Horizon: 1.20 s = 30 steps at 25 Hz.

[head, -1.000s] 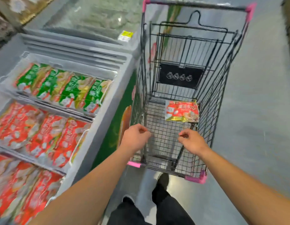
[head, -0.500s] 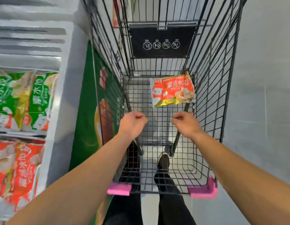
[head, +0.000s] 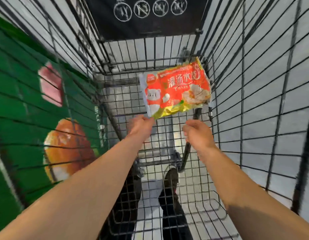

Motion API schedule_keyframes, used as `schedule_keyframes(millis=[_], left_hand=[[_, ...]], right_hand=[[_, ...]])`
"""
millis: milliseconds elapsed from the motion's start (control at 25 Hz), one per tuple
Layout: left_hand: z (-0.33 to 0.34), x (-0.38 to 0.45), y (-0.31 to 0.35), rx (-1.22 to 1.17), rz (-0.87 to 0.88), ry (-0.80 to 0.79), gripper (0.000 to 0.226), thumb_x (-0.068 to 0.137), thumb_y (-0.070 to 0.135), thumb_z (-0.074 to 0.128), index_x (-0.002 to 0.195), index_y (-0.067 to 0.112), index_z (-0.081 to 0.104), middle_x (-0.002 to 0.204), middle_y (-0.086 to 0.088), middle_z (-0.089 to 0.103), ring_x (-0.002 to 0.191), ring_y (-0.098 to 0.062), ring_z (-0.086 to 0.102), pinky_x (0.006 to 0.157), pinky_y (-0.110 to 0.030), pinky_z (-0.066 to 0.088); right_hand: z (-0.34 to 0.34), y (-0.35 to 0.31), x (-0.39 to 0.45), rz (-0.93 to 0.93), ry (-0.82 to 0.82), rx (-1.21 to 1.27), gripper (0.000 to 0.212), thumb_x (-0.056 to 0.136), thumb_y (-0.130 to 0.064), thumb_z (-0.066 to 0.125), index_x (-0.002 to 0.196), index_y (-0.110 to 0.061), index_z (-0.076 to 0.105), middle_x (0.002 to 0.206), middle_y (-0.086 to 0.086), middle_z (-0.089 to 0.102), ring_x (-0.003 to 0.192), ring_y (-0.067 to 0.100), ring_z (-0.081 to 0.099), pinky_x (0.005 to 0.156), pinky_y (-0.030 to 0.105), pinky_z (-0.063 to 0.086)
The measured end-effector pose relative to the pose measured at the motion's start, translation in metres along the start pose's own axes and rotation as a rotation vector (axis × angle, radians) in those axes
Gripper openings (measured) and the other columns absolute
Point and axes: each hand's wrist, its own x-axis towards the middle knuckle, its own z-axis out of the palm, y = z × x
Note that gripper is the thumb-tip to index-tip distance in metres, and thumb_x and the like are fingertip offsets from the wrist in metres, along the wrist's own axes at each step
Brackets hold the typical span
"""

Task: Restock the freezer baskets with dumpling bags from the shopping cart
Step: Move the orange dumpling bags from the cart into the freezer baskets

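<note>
One red and yellow dumpling bag lies on the wire floor of the shopping cart, up against its far right corner. My left hand reaches down into the cart, and its fingertips pinch the bag's near left corner. My right hand hangs just below the bag's near edge with fingers loosely curled, holding nothing and a little apart from the bag. The freezer baskets are out of view.
The freezer's green side panel with food pictures stands close behind the cart's left wire wall. A black sign plate hangs on the far wall. My dark shoes and the grey floor show through the wire bottom.
My head has leaned far into the cart and the freezer baskets have left the view. Both hands moved forward towards the bag, and the left one has reached its corner.
</note>
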Motion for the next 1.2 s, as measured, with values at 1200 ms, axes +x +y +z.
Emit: schedule_keyframes(millis=[1200], left_hand=[[-0.05, 0.051, -0.034, 0.046, -0.117, 0.495, 0.033, 0.094, 0.017, 0.05, 0.114, -0.006, 0.06, 0.121, -0.021, 0.061, 0.11, -0.038, 0.057, 0.082, -0.035, 0.044]], right_hand=[[0.034, -0.038, 0.066, -0.207, 0.144, -0.243, 0.014, 0.091, -0.026, 0.058, 0.093, -0.019, 0.069, 0.09, -0.003, 0.067, 0.089, 0.018, 0.062, 0.082, 0.03, 0.05]])
